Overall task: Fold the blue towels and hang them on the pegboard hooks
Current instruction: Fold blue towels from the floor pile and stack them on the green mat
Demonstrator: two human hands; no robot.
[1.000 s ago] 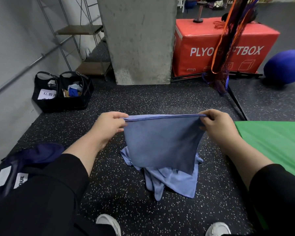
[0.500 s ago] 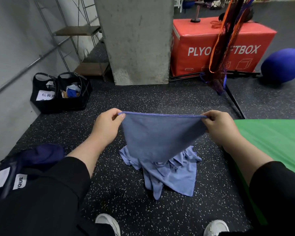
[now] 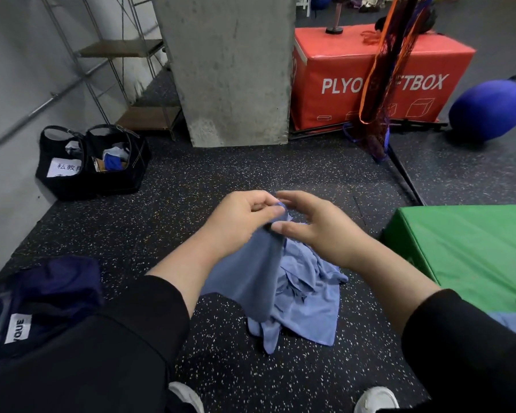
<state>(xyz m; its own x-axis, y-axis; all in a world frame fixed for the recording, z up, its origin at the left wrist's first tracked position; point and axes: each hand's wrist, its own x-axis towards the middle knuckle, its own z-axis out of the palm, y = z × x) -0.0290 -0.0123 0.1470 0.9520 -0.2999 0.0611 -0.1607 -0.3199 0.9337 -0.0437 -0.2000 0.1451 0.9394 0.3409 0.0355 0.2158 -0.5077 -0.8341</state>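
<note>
The person stands over a pile of towels (image 3: pixel 304 296) on the speckled floor (image 3: pixel 221 180), well in front of the concrete pillar (image 3: pixel 230 70). One blue towel (image 3: pixel 251 278) is lifted above that pile and hangs down in front of it. The left hand (image 3: pixel 239 222) pinches the towel's gathered top corners, fingers curled on the cloth. The right hand (image 3: pixel 319 231) is just beside the left, on the side farther from the pillar's left edge; its fingers (image 3: pixel 292 198) are spread and relaxed, touching or nearly touching the cloth but seemingly gripping nothing.

The step in hand looks like the first fold: the two top corners have met and the left hand takes both. To do it well, the left pinch should hold both layers with the hems lined up, or the halves will hang unevenly. The free right hand would best run down the hanging edge to the lower corners, smoothing the layers flat and lifting them clear of the pile so the cloth does not snag. The thin fabric will likely slip and twist, so it helps to keep the top taut.

No pegboard or hooks are in view, so hanging is still ahead.
</note>
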